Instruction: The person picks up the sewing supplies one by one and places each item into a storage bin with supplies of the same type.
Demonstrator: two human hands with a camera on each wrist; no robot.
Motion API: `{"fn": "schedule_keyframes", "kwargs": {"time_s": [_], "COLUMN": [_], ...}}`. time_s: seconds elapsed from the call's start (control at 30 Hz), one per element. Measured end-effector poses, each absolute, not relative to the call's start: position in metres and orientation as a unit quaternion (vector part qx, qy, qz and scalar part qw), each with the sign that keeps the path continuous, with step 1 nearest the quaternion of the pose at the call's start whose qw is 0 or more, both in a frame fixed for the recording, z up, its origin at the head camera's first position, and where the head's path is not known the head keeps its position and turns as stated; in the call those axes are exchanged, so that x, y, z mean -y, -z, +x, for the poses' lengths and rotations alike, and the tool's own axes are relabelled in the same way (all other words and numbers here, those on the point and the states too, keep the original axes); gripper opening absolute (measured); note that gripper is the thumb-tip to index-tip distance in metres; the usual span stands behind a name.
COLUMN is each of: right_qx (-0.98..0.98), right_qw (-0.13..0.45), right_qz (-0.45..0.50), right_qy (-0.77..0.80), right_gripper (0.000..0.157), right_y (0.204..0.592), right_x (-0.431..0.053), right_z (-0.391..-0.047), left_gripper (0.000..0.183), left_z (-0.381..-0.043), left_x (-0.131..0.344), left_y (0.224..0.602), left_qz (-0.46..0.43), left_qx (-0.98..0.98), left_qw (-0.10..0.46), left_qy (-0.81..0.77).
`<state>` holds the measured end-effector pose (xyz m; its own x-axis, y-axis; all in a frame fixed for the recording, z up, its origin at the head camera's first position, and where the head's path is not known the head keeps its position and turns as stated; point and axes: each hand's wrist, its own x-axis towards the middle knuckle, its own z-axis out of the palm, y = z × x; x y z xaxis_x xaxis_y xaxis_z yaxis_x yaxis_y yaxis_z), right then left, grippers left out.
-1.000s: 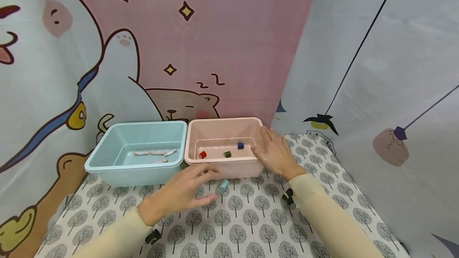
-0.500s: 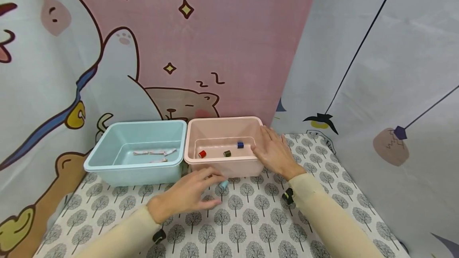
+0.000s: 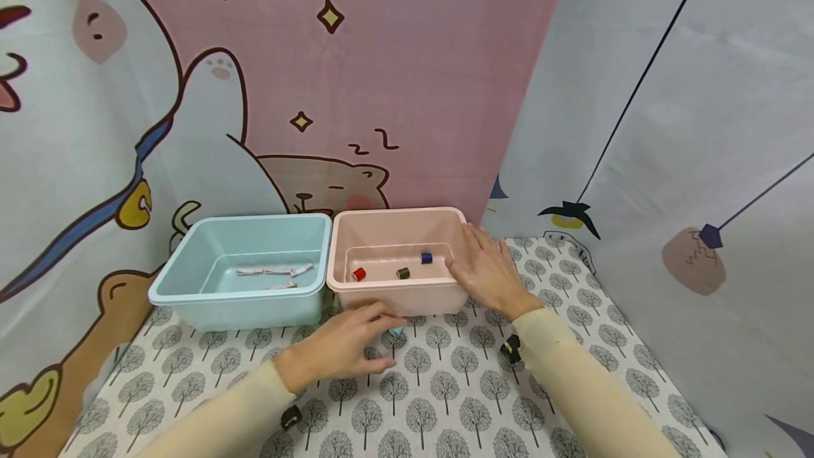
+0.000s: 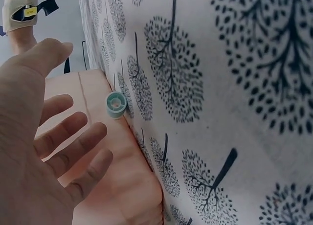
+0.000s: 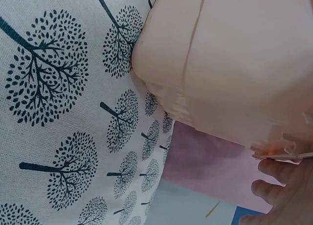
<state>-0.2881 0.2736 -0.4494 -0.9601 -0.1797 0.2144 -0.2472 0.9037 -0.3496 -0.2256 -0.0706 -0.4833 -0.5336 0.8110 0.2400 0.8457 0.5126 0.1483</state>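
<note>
My left hand hovers low over the cloth in front of the pink basin, fingers spread and relaxed. Just beyond its fingertips lies a small light-blue thread spool, mostly hidden by the hand in the head view. The left wrist view shows a gap between fingers and spool. My right hand rests at the basin's right rim, fingers extended along the outside and thumb reaching over the edge. Inside the basin lie a red spool, a green spool and a blue spool.
A light-blue basin stands to the left, touching the pink one. Several small pale pink-and-white strips lie in it. The tree-print cloth covers the table. Printed curtains hang close behind and at the right.
My left hand has moved right and slightly down toward the light-blue spool, now covering most of it in the head view. The right hand has stayed at the basin rim.
</note>
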Motion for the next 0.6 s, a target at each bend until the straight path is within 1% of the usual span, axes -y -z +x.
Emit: {"fn": "schedule_keyframes", "kwargs": {"time_s": [0.37,0.6], "right_qx": [0.971,0.972], "right_qw": [0.083,0.081], "right_qz": [0.107,0.106], "right_qy": [-0.195,-0.194], "right_gripper": [0.102,0.101], "right_y": [0.449,0.449], "right_x": [-0.275,-0.274], "right_z": [-0.288,-0.288], "left_gripper": [0.072,0.072], "left_z": [-0.231,-0.233], "left_x": [0.064,0.06], "left_y": [0.49,0.494], "left_qz": [-0.455,-0.443], "left_qx": [0.882,0.888], "left_qw": [0.015,-0.002], "left_qy": [0.122,0.123]}}
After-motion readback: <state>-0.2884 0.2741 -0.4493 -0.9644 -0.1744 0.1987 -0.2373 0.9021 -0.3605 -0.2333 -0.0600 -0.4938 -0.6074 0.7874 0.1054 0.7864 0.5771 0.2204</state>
